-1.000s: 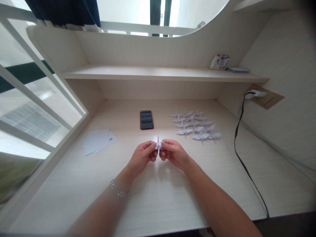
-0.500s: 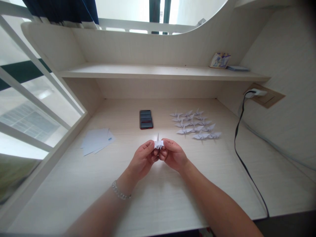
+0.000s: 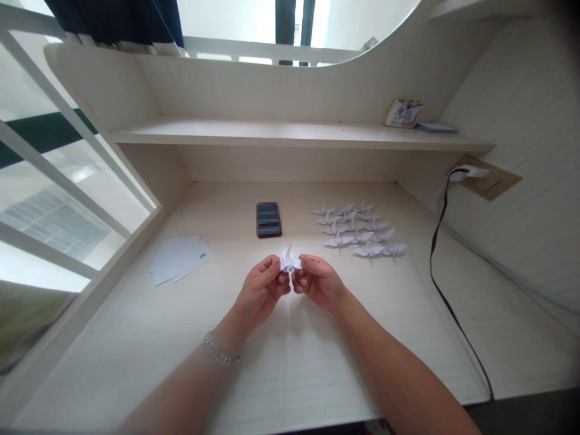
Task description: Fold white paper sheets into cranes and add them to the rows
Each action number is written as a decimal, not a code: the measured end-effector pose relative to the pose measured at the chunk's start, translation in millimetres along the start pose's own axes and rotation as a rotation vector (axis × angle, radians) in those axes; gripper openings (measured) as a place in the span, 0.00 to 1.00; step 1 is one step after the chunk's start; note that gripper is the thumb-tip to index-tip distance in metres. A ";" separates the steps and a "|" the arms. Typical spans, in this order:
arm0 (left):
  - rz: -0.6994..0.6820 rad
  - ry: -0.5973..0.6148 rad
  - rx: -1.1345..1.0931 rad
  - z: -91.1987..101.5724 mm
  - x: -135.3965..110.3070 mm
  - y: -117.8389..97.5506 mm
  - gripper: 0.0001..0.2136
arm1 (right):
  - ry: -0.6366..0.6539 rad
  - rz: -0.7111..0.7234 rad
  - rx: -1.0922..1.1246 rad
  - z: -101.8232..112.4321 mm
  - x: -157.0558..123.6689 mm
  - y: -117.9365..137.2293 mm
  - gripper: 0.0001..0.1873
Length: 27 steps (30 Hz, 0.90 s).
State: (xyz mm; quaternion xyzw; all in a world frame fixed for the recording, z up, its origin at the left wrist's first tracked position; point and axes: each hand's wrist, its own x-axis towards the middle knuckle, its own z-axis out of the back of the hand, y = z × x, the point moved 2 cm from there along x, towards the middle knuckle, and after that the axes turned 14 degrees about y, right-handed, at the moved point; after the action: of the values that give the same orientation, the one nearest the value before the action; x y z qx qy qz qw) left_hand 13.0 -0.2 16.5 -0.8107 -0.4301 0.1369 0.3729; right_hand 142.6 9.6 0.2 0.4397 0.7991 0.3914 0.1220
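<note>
Over desk (image 3: 181, 344) | white, spiky paper crane (image 3: 290, 264) | left grip (image 3: 263, 285), right grip (image 3: 319, 284) pinching it

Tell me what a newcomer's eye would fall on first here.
Probably the small white paper bird held between the left hand and the right hand, near the picture's middle. Next, perhaps, the cluster of paper birds on the desk, beyond the right hand. Then the dark cord winding down the right side.

Left hand (image 3: 263, 287) and right hand (image 3: 321, 284) nearly meet, thumbs (image 3: 270, 270) uppermost, each pinching against curled fingers (image 3: 284, 285); forearms (image 3: 389, 353) converge forward. Exact bend of the lower fingers unclear.
</note>
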 end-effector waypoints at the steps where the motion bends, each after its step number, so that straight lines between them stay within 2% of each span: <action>1: 0.002 0.003 -0.002 -0.1 0.1 0.1 0.10 | -0.006 0.016 0.008 1.2 -0.1 -0.6 0.15; 5: 0.003 0.004 -0.010 -0.5 0.7 0.4 0.10 | -0.031 0.061 0.065 3.4 0.3 -3.5 0.15; 10: 0.019 -0.012 0.022 -0.6 0.8 0.1 0.10 | -0.064 0.083 0.111 -1.2 1.4 -1.5 0.21; 18: 0.045 -0.050 0.118 -0.5 0.3 1.0 0.10 | -0.115 0.108 0.112 -5.6 0.4 4.6 0.24; 27: 0.052 -0.051 0.147 0.0 1.1 2.1 0.10 | -0.073 0.106 0.119 -5.5 -0.6 4.8 0.24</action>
State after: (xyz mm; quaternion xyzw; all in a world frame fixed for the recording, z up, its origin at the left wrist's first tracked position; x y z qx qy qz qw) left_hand 14.8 -0.1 15.0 -0.7883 -0.4069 0.1984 0.4166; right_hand 142.9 7.8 7.3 0.5016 0.7916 0.3331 0.1038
